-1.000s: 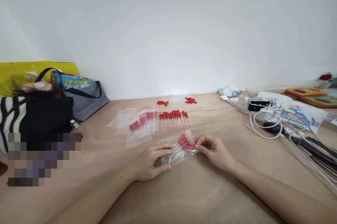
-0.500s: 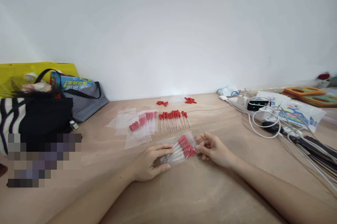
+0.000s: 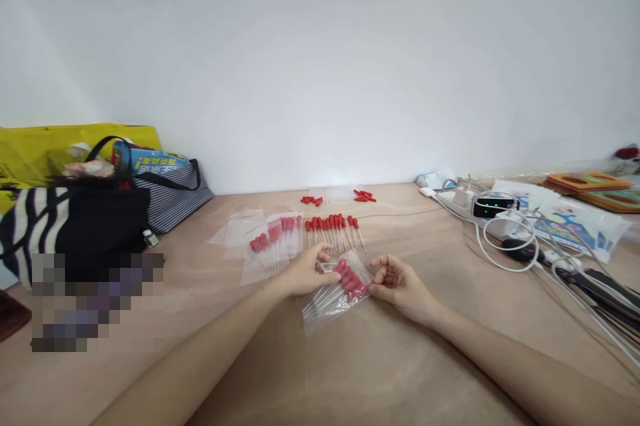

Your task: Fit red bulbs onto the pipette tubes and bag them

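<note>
A clear plastic bag (image 3: 323,306) holding several red-bulbed droppers lies tilted near the middle of the table, its red bulbs toward the upper right. My left hand (image 3: 310,271) grips the bag's upper left side near the bulbs, with the thumb on top. At the bag's right edge, my right hand (image 3: 397,286) pinches the plastic between thumb and finger. Behind the bag, loose droppers with red bulbs (image 3: 333,223) lie in a row. To their left are overlapping bags of droppers (image 3: 267,246), beside flat clear bags (image 3: 235,229).
Against the wall lie two groups of red bulbs (image 3: 311,201) with clear tubes between them. Dark and striped bags (image 3: 173,196) stand on the left. A power strip (image 3: 457,199), white cables, packets and orange frames (image 3: 587,181) occupy the right side.
My left hand has moved from the tube end of the bag up toward the red bulbs. The bag's lower left end now shows uncovered. My right hand stays at the right edge.
</note>
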`<state>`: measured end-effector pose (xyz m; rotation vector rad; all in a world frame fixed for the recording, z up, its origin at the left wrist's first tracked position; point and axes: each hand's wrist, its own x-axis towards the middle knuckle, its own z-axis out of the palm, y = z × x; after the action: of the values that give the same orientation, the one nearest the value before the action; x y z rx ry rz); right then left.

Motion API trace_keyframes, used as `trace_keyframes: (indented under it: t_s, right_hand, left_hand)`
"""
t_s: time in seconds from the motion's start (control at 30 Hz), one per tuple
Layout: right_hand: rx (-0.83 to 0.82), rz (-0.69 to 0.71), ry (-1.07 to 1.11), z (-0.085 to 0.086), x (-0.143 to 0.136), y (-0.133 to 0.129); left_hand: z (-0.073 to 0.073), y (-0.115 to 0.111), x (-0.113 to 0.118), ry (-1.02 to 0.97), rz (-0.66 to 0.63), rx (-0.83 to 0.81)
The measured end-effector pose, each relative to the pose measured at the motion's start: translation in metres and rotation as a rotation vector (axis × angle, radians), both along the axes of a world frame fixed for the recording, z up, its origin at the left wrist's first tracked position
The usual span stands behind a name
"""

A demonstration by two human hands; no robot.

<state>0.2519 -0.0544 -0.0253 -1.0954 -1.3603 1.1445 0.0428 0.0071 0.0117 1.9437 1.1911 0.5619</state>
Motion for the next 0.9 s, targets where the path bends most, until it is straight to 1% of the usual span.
trace_keyframes:
  t_s: [0.07, 0.13, 0.2, 0.27, 0.33, 0.4, 0.47, 0.53, 0.57, 0.67, 0.8, 0.9]
  right_hand:
    - [0.015, 0.007, 0.020, 0.001, -0.005, 0.002]
    - [0.021, 0.014, 0.050, 0.001, -0.012, 0.007]
    - [0.024, 0.014, 0.074, 0.001, -0.020, 0.014]
    - [0.035, -0.008, 0.076, 0.000, -0.027, 0.020]
    - [0.043, -0.043, 0.060, -0.001, -0.031, 0.024]
    - [0.043, -0.075, 0.041, -0.003, -0.030, 0.025]
    - [0.038, -0.090, 0.023, -0.004, -0.026, 0.025]
    - [0.021, -0.100, -0.011, -0.004, -0.021, 0.023]
    - [0.008, -0.102, -0.033, -0.004, -0.019, 0.023]
    - [-0.015, -0.105, -0.089, -0.002, -0.015, 0.021]
    - [0.021, -0.097, -0.128, -0.002, -0.014, 0.022]
    - [0.045, -0.089, -0.170, -0.004, -0.013, 0.022]
  left_hand:
    - [0.005, 0.006, 0.005, -0.020, -0.016, -0.153]
    - [0.009, 0.007, 0.008, -0.036, -0.063, -0.261]
    - [0.012, 0.003, 0.005, -0.085, -0.104, -0.307]
    - [0.011, -0.003, -0.004, -0.210, -0.079, -0.332]
    - [0.008, -0.007, -0.021, -0.359, 0.036, -0.330]
    - [0.007, -0.005, -0.046, -0.443, 0.181, -0.287]
    - [0.009, 0.002, -0.074, -0.520, 0.334, -0.257]
    - [0.012, 0.012, -0.100, -0.538, 0.532, -0.177]
    - [0.013, 0.017, -0.111, -0.520, 0.592, -0.143]
    - [0.013, 0.031, -0.131, -0.375, 0.675, -0.017]
    - [0.004, 0.044, -0.141, -0.230, 0.772, 0.074]
    - [0.001, 0.055, -0.148, -0.072, 0.803, 0.160]
